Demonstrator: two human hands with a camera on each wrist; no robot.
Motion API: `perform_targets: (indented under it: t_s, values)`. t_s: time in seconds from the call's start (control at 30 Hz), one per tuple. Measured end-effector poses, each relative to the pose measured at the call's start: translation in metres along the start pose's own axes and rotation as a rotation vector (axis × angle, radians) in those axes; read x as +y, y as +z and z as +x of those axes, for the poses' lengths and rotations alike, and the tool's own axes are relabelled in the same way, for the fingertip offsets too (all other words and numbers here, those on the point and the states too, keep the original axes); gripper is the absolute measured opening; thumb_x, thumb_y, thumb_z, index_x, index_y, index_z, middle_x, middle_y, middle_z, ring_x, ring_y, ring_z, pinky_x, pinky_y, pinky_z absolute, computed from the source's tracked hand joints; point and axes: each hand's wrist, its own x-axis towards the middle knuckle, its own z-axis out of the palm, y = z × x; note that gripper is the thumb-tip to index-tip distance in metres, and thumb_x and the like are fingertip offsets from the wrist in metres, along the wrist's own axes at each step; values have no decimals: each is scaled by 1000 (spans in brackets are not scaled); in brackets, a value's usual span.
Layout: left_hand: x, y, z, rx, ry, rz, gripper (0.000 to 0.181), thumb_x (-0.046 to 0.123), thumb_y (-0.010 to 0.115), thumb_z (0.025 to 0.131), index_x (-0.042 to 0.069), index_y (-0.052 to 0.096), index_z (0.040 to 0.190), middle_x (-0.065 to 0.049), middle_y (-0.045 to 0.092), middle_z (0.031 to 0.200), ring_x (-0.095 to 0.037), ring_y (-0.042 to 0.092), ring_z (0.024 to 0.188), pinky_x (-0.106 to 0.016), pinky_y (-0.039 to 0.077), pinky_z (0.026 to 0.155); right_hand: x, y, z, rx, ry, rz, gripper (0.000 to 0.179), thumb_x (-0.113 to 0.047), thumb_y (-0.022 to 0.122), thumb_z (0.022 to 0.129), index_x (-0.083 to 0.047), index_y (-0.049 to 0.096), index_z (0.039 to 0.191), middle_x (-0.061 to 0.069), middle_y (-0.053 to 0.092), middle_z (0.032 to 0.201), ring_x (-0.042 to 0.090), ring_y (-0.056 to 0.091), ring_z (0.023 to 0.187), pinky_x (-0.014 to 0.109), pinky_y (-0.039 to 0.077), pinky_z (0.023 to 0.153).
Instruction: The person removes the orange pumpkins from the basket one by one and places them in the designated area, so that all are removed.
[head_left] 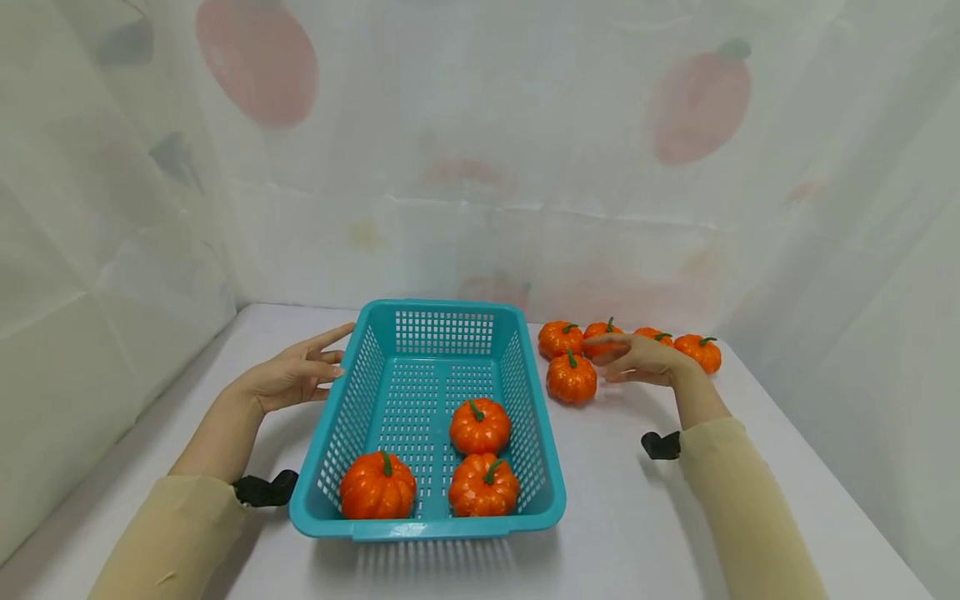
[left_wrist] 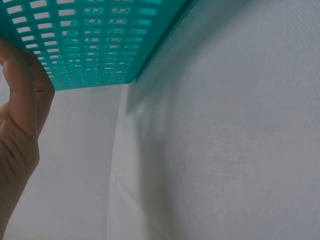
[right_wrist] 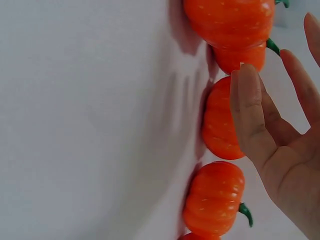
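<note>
A turquoise plastic basket (head_left: 431, 528) with perforated walls holds three small orange pumpkins, two at its right (head_left: 480, 427) and one at the front left (head_left: 377, 487). Along its left wall is my left hand (head_left: 296, 373), fingertips right at the rim; in the left wrist view its bent fingers (left_wrist: 25, 85) lie against the holed side. My right hand (head_left: 641, 360) hovers over the back right of the table, fingers spread and holding nothing. Below and around it sit several more pumpkins, the nearest (head_left: 572, 377) just left of its fingertips. Part of this group is hidden behind the hand.
A white table (head_left: 615, 517) carries everything. Pale fabric curtains (head_left: 465, 233) with faded fruit prints hang behind it and along both sides. At the back right corner, one pumpkin (head_left: 698, 354) sits close to the table's edge.
</note>
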Motion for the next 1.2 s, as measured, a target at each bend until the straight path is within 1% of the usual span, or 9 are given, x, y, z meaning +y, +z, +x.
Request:
perform_targets:
  t_s: [0.17, 0.23, 0.3, 0.43, 0.53, 0.67, 0.83, 0.97, 1.2]
  values:
    - [0, -1, 0, -3, 3, 9, 84, 6, 54, 97, 18, 0, 160, 2, 63, 124, -13, 69, 100, -37, 61, 87, -14, -2, -1, 28, -53, -17, 73, -5, 65, 90, -5, 30, 154, 27, 31, 156, 37, 49, 133, 39, 50, 107]
    - [0, -1, 0, -4, 3, 10, 84, 6, 54, 97, 18, 0, 160, 2, 63, 124, -12, 69, 100, -36, 61, 87, -21, -2, -2, 29, -81, -31, 74, -6, 67, 89, -6, 31, 153, 26, 29, 158, 42, 40, 140, 41, 49, 108]
    - [0, -1, 0, -6, -1, 6, 83, 6, 53, 98, 18, 0, 160, 2, 63, 124, -12, 70, 99, -37, 61, 87, -29, -1, -4, 35, -100, -59, 72, -8, 67, 89, -9, 33, 152, 26, 30, 157, 45, 35, 142, 40, 49, 107]
    - [0, -2, 0, -13, 3, 0, 83, 5, 52, 98, 19, -1, 160, 3, 63, 123, -11, 70, 99, -37, 60, 87, -44, 4, -6, 54, -139, -126, 67, -14, 69, 89, -17, 40, 149, 23, 37, 155, 44, 37, 142, 37, 50, 105]
    - [-1, -3, 1, -18, 9, 5, 84, 6, 52, 98, 18, -2, 160, 3, 62, 124, -11, 69, 100, -37, 60, 87, -53, 11, -5, 45, -178, -149, 65, -17, 72, 89, -21, 44, 147, 20, 42, 153, 43, 40, 141, 40, 51, 106]
    - [-2, -3, 2, -12, 4, -2, 84, 5, 53, 98, 19, -2, 160, 2, 63, 123, -12, 70, 99, -37, 61, 86, -65, 26, -3, 16, -214, -172, 63, -15, 71, 89, -23, 46, 146, 15, 47, 151, 43, 43, 139, 45, 50, 107]
    - [-3, -2, 2, 2, -9, -1, 84, 5, 54, 97, 20, 0, 160, 3, 63, 122, -12, 70, 99, -37, 61, 87, -79, 44, 0, -17, -218, -196, 63, -16, 73, 87, -25, 48, 145, 13, 48, 150, 39, 52, 133, 51, 48, 107]
    - [-2, -2, 1, -1, -10, 8, 84, 6, 54, 97, 20, 0, 160, 4, 62, 125, -12, 69, 100, -36, 60, 87, -89, 55, 9, -78, -241, -208, 68, -18, 75, 86, -20, 46, 147, 12, 49, 150, 34, 54, 131, 49, 50, 106]
    - [-1, -4, 1, -15, 0, 7, 83, 4, 51, 98, 20, 0, 160, 4, 63, 125, -11, 69, 99, -35, 60, 87, -111, 76, 27, -216, -303, -245, 60, -15, 74, 86, -19, 51, 141, 12, 48, 150, 33, 54, 133, 44, 53, 103]
